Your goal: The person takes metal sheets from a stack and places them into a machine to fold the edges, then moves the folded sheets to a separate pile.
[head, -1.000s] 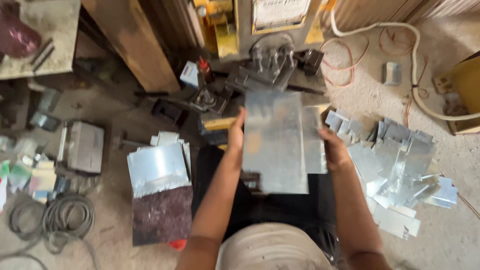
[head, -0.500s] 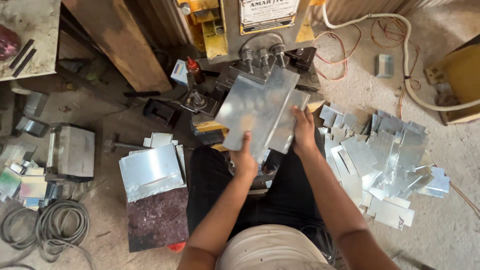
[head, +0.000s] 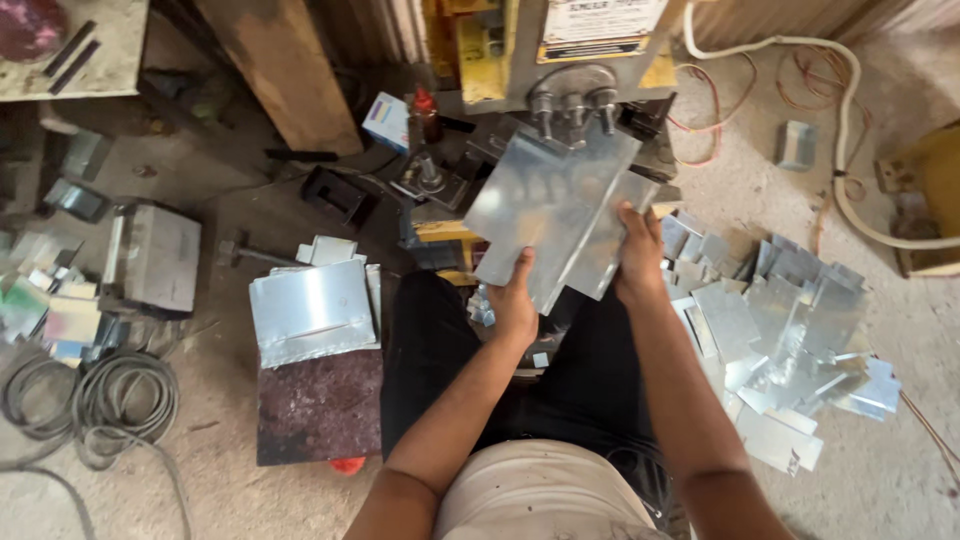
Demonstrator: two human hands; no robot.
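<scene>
Looking down from my head, I hold a shiny metal sheet [head: 555, 215] in both hands, tilted so its far end reaches up under the three round punch heads [head: 572, 105] of the yellow press machine [head: 480, 50]. My left hand [head: 515, 305] grips the near edge of the sheet, fingers curled under it and thumb on top, pinching the metal. My right hand [head: 640, 255] clasps the right-hand edge, where a narrower flap of the sheet hangs down, fingers closed on that flap. The sheet sits in the middle of the scene, just above my dark-trousered lap, and its far edge touches or nearly touches the machine; I cannot tell which.

To my left on the floor lies a stack of cut metal sheets [head: 312, 305], resting on the far end of a dark reddish slab [head: 320, 405]. Farther left stands a grey metal box [head: 160, 255], and near it a coil of grey cable [head: 105, 395]. To my right a loose heap of sheet-metal offcuts [head: 790, 335] spreads over the dusty concrete. Far right, a white hose [head: 845, 130] curves across the floor. A wooden beam [head: 280, 70] leans at the far left of the machine, with a small blue-and-white carton [head: 385, 120] and a red-capped bottle [head: 425, 110] just beside the machine's base.
</scene>
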